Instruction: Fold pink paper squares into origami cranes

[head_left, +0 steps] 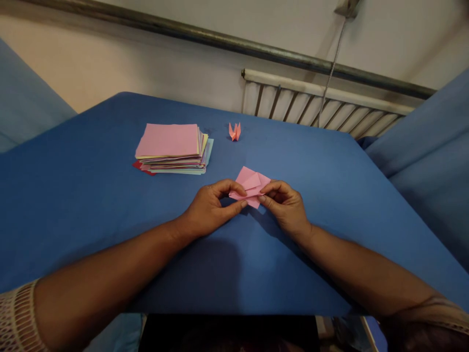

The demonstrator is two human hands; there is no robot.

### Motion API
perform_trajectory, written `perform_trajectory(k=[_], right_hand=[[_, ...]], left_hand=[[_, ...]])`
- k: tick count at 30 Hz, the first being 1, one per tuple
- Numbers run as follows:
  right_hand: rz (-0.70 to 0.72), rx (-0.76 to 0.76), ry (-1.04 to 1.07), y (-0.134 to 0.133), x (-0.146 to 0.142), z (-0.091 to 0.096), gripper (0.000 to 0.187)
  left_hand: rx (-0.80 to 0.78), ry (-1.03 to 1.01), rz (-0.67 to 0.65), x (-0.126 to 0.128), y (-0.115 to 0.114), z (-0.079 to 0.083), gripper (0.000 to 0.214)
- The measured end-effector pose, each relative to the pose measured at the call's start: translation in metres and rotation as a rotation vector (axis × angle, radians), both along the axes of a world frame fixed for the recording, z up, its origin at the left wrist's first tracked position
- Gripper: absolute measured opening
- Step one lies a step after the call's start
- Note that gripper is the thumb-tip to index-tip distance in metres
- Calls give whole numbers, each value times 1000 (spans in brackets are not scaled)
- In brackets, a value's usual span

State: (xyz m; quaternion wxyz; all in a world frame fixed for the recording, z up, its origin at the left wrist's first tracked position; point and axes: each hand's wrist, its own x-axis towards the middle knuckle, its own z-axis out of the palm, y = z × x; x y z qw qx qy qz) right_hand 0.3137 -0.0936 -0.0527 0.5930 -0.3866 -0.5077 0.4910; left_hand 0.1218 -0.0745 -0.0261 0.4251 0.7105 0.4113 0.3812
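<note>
A partly folded sheet of pink origami paper (252,182) is held just above the blue table, with several creased layers and pointed corners. My left hand (214,205) pinches its left side between thumb and index finger. On the opposite side, my right hand (286,203) grips the right edge the same way, thumb beneath and fingers on top. Beyond the hands, a small folded orange-pink paper figure (235,132) with upright points stands on the table. To the left of it lies a thick stack of coloured paper (168,142), a pink sheet on top.
The blue-covered table (91,195) spreads around both hands. Behind its far edge are a white radiator (293,100) and a metal pipe (205,36) along the wall. A cord (331,73) hangs in front of the radiator. Blue curtains (436,161) flank the table.
</note>
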Motion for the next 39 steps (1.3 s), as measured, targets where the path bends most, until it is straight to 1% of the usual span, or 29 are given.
perform_trajectory(k=[7,12,15,18,23,26,28,30,32,35,39], right_hand=[[-56,103,-81,2,4,0,7],[-83,162,-136,-1,5,-2,5],[-82,189,-145,-2,4,-3,6],[-89,205,-183,-2,3,-5,9],[-70,255,-267,-1,4,-9,11],[-92,300,-313,-2,5,-11,10],[-108,330,-318,-3,5,-10,17],[-81,346,-351,-4,4,-9,26],[-41,319,-380,-4,4,-9,24],[-20,215,-313,-1,2,-9,11],[62,34,-182,0,0,-10,14]], left_hand=[[-7,35,-6,-1,-1,1,15],[-5,52,-1,0,-1,2,16],[2,67,2,0,-1,3,21],[20,66,10,1,-1,4,22],[59,67,25,2,-1,3,15],[55,74,31,3,-1,2,14],[43,89,32,4,-1,1,14],[41,102,23,3,0,0,14],[51,109,6,2,0,-1,14],[77,122,-5,1,0,-1,14],[105,136,-10,2,0,2,13]])
